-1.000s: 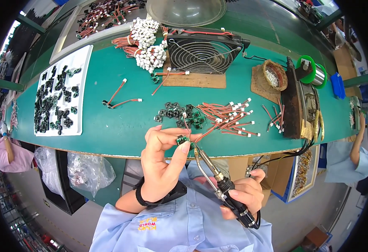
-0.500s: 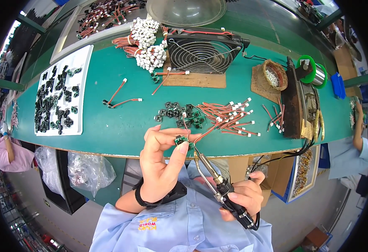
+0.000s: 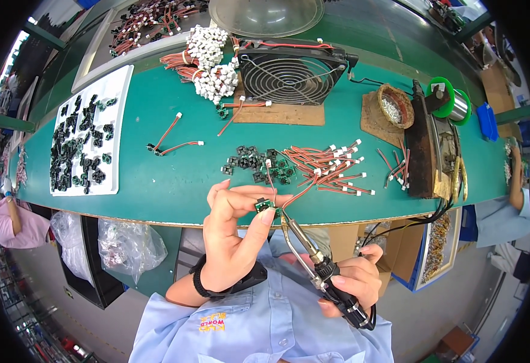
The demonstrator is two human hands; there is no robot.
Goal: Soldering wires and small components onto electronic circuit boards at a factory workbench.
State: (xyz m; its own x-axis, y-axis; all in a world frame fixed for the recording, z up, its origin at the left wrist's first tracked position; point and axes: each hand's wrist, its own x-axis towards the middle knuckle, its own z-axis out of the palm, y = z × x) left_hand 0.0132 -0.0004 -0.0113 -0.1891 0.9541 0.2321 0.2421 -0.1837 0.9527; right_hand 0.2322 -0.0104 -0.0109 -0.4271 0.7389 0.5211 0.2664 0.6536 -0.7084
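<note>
Between the thumb and fingers of my left hand (image 3: 232, 233), a small green circuit board (image 3: 264, 204) is pinched just past the table's near edge. Red and black wires with white plugs rise from beside it. My right hand (image 3: 359, 281) is wrapped round a black soldering iron (image 3: 340, 302) that has a thin metal feed tube alongside. The iron's tip meets the board's right end; the exact contact spot is too small to make out. Just beyond my left hand lie a heap of small black and green boards (image 3: 256, 163) and a spread of wire leads (image 3: 331, 166).
A white tray (image 3: 117, 133) of black parts lies at left. Bundled leads (image 3: 210, 78) and a black fan (image 3: 292, 75) stand at the back. On the right are a round bowl (image 3: 405, 121), a dark metal stand (image 3: 423, 163) and a green solder spool (image 3: 443, 91). Co-workers sit at both sides.
The circuit board and my left fingertips have shifted slightly right. The soldering iron has moved a little with them and keeps its tip at the board.
</note>
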